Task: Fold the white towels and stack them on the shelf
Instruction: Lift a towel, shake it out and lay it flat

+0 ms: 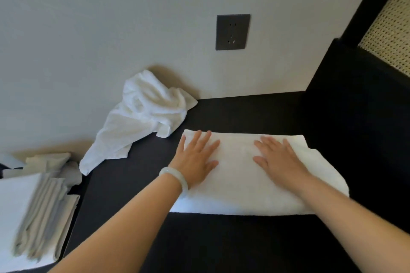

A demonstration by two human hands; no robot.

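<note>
Dark surface against a pale wall, grey socket above, folded towel lying flat mid-surface, left hand and right hand pressing it with flat, spread fingers, crumpled towel leaning on the wall, blurred stack of what seem to be folded towels at the left.

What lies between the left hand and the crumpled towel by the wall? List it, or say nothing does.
Nothing visible does. The left hand lies flat on the folded towel, and only a bare strip of dark surface separates it from the crumpled towel against the wall. The right hand is flat on the same towel.
</note>
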